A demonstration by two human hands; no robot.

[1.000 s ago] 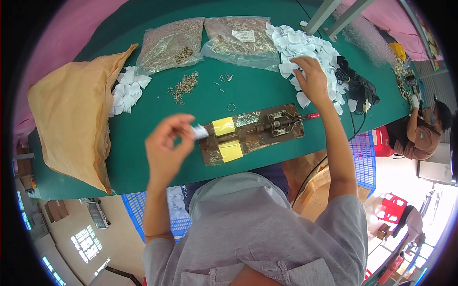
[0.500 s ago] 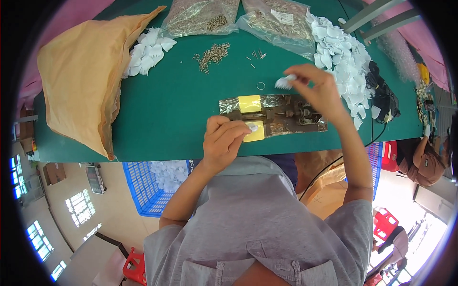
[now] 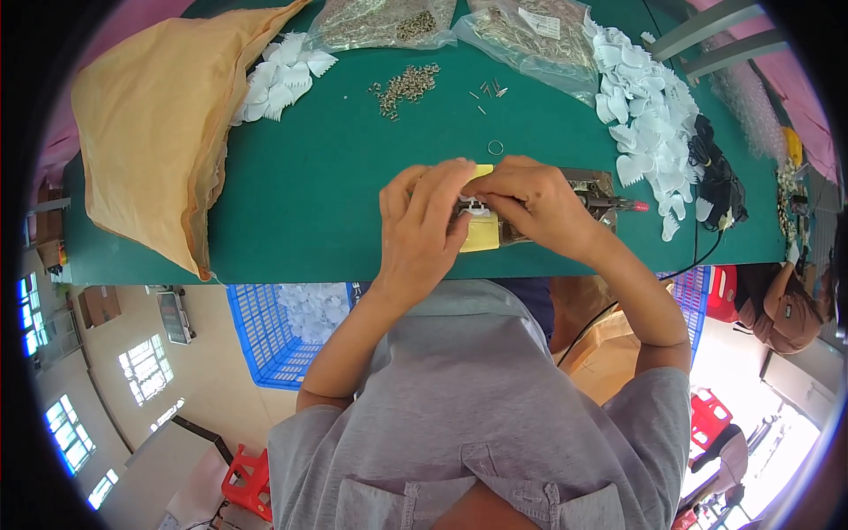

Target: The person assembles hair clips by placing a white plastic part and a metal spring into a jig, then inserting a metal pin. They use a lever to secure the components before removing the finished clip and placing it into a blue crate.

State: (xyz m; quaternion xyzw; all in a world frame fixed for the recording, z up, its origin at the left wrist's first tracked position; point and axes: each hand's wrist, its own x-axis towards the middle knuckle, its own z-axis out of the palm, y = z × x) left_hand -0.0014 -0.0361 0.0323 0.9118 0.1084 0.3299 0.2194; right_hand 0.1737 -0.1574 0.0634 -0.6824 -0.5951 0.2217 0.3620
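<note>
My left hand [image 3: 417, 228] is closed over the left end of a dark metal jig [image 3: 594, 184], its fingertips around a small white plastic piece [image 3: 477, 208]. Coming from the other side, my right hand [image 3: 541, 208] pinches at the same piece, so both hands nearly touch. Part of the piece is hidden by the fingers. Under them lies a yellow pad [image 3: 481, 235] on the jig. A lever with a red tip [image 3: 638, 206] sticks out at the jig's right end.
Beyond the jig lie a metal ring [image 3: 495, 147], some pins [image 3: 487, 90] and a heap of small metal parts [image 3: 406, 88]. White toothed pieces [image 3: 649, 132] are piled right. A large brown paper bag [image 3: 150, 132] stands left; a blue basket [image 3: 265, 340] is below the table edge.
My right hand has come down and left with a white toothed piece to meet my left hand at the jig. My left hand has moved slightly up. The red-tipped lever now shows.
</note>
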